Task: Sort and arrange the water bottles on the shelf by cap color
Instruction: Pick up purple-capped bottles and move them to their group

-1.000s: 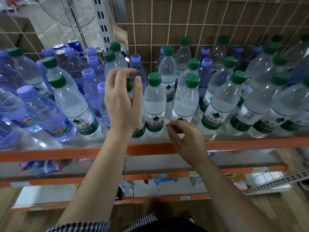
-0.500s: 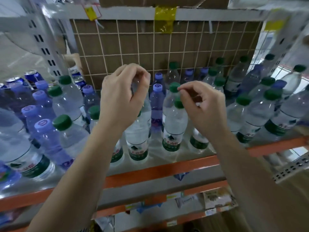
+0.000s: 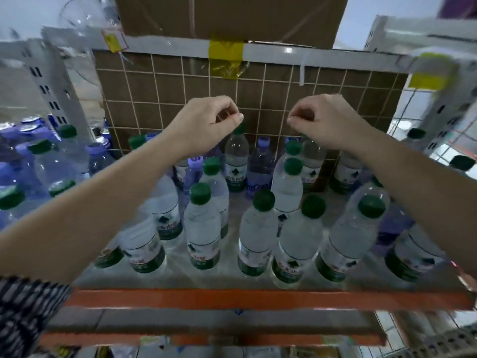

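Observation:
Clear green-capped water bottles point(image 3: 200, 193) stand in loose rows across the middle and right of the shelf point(image 3: 258, 299). Purple-capped bottles point(image 3: 263, 143) are mixed in at the back, and more purple ones point(image 3: 98, 149) crowd the left with a few green caps among them. My left hand point(image 3: 206, 122) hovers above the back row with fingers curled and thumb against fingertip, just over a green-capped back bottle point(image 3: 236, 151). My right hand point(image 3: 325, 120) is raised at the same height in the same curled pose. Nothing shows in either hand.
A wire grid point(image 3: 260, 99) over brown board closes the back of the shelf. A cardboard box point(image 3: 227, 16) sits on the beam above. Blue cans point(image 3: 31, 121) stand at the far left. White slotted uprights point(image 3: 49, 86) flank the bay, and lower shelves lie below.
Both hands rose from the front bottles to above the back row and moved apart. The view tilted up and closer to the shelf.

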`<action>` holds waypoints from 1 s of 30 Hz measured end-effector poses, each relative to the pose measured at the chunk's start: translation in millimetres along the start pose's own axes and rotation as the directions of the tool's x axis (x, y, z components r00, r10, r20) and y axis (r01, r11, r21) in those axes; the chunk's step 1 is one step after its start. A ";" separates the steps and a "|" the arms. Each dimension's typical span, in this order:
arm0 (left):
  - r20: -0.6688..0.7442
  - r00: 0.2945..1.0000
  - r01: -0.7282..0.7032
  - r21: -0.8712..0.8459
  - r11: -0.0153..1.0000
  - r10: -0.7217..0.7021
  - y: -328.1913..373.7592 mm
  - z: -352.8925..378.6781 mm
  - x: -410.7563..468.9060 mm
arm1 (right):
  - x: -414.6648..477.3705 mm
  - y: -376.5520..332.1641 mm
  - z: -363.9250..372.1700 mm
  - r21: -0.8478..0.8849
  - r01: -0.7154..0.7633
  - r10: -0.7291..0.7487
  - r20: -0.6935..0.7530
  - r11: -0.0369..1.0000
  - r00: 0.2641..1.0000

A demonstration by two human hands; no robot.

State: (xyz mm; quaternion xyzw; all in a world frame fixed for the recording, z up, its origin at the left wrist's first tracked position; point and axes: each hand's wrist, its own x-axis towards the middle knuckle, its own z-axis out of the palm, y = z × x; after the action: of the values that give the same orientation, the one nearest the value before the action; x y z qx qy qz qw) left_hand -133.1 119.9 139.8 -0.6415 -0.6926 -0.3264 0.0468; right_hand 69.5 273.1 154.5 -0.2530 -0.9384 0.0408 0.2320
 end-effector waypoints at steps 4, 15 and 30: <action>0.137 0.990 0.015 0.094 0.995 -0.028 -16.7 12.3 35.4 | 37.4 38.9 0.9 -0.074 -0.026 0.034 0.112 0.997 0.993; 0.353 0.931 -0.144 0.116 0.983 0.095 -37.4 72.6 109.1 | 77.7 85.3 43.9 -0.070 -0.215 0.222 0.480 0.974 0.849; 0.520 0.854 -0.283 0.490 0.824 -0.015 -44.6 129.4 123.6 | 71.7 106.6 95.8 0.015 -0.366 0.323 0.437 0.931 0.840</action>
State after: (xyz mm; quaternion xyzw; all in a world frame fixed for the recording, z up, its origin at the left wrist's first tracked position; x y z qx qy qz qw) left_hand -149.6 293.9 80.8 -0.7115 -0.6957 0.0691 0.0711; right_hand 19.6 404.9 78.4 -0.3909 -0.9020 0.1818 0.0218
